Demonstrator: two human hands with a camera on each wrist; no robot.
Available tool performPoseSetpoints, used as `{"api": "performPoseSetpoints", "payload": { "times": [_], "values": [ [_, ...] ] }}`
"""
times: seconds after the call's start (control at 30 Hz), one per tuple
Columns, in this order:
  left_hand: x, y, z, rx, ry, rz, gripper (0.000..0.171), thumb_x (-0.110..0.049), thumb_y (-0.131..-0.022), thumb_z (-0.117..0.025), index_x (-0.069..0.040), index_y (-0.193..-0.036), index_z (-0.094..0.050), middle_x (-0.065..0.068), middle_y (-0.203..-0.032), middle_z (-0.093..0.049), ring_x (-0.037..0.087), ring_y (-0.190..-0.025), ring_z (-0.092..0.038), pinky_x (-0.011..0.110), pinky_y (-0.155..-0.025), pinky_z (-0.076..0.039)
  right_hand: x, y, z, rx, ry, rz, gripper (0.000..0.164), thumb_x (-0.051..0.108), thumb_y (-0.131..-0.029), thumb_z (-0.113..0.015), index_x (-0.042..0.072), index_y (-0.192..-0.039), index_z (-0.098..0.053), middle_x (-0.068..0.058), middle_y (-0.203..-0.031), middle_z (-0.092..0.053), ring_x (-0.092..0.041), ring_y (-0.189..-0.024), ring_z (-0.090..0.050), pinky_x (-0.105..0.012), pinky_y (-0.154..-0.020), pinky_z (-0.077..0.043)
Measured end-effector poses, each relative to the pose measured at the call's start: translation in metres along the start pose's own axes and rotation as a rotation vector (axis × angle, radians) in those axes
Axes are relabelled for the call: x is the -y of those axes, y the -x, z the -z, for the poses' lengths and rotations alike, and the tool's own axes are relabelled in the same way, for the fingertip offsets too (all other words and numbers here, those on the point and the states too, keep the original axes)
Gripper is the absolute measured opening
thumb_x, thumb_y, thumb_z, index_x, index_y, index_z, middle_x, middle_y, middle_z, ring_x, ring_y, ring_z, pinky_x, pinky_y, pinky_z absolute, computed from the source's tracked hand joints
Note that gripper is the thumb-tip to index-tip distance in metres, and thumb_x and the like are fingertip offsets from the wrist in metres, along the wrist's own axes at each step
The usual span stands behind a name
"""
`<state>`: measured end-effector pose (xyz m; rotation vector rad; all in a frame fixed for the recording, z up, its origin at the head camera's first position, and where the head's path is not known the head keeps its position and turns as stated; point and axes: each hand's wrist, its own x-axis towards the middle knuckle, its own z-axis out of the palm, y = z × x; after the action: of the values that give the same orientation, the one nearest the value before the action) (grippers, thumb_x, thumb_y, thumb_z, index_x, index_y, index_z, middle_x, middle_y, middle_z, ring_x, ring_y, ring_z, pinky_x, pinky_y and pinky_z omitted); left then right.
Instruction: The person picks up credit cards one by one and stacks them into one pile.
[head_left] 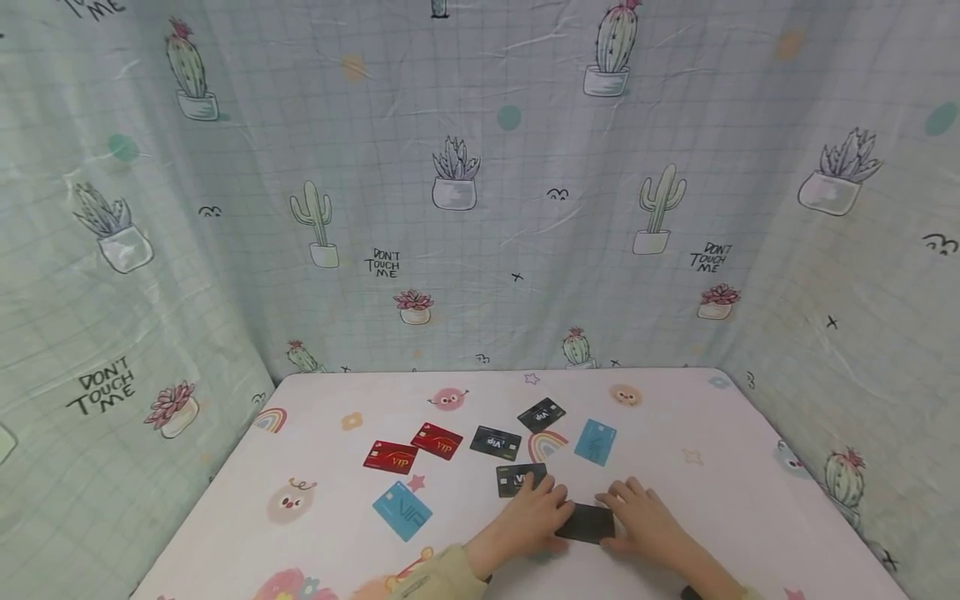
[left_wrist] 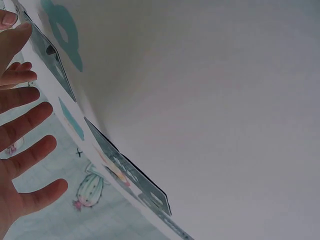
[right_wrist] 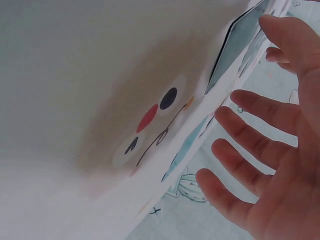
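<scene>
A dark card point(head_left: 586, 523) lies face down on the table between the two hands. The left hand point(head_left: 531, 512) is at its left end, thumb near the front edge and fingers spread, with one fingertip over a black VIP card point(head_left: 512, 478). In the left wrist view the left thumb point(left_wrist: 19, 40) reaches the dark card point(left_wrist: 52, 60), and the other fingers are extended. The right hand point(head_left: 637, 521) is at the card's right end. Its thumb point(right_wrist: 282, 35) meets the card's edge point(right_wrist: 232, 50) in the right wrist view, the other fingers spread and slightly bent.
Two red VIP cards point(head_left: 391, 457) and a blue card point(head_left: 403, 511) lie to the left. Farther back are two more black cards point(head_left: 496, 442) and another blue card point(head_left: 596, 442). A small dark object point(head_left: 690, 593) shows beside the right forearm. Patterned curtains point(head_left: 487, 233) surround the table.
</scene>
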<state>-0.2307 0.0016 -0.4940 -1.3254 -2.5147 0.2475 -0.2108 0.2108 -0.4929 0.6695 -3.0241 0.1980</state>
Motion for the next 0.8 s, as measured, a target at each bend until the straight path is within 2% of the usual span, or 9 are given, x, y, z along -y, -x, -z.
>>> {"api": "performPoseSetpoints", "payload": {
  "times": [0.3,0.8],
  "values": [
    [0.001,-0.007,-0.008,0.019,-0.028,-0.001,0.051,-0.058,-0.073,-0.058,-0.026,-0.112,-0.056,-0.008,-0.111,-0.056,0.012,-0.104,-0.049,0.038,-0.090,-0.045,-0.004,-0.002,-0.005,0.034,0.015,-0.001,0.055,0.043,-0.064,-0.073,0.010,-0.105,-0.060,0.001,-0.094,-0.051,-0.016,-0.084,-0.041,-0.035,-0.066,-0.040],
    [0.004,-0.012,-0.010,0.019,-0.082,-0.026,0.051,-0.063,-0.071,-0.053,-0.028,-0.109,-0.056,-0.010,-0.109,-0.056,0.010,-0.101,-0.049,0.037,-0.090,-0.045,-0.008,-0.002,-0.010,0.015,0.056,-0.002,0.054,0.047,-0.064,-0.071,0.010,-0.102,-0.059,0.002,-0.090,-0.051,-0.014,-0.082,-0.040,-0.036,-0.069,-0.042]
  ]
}}
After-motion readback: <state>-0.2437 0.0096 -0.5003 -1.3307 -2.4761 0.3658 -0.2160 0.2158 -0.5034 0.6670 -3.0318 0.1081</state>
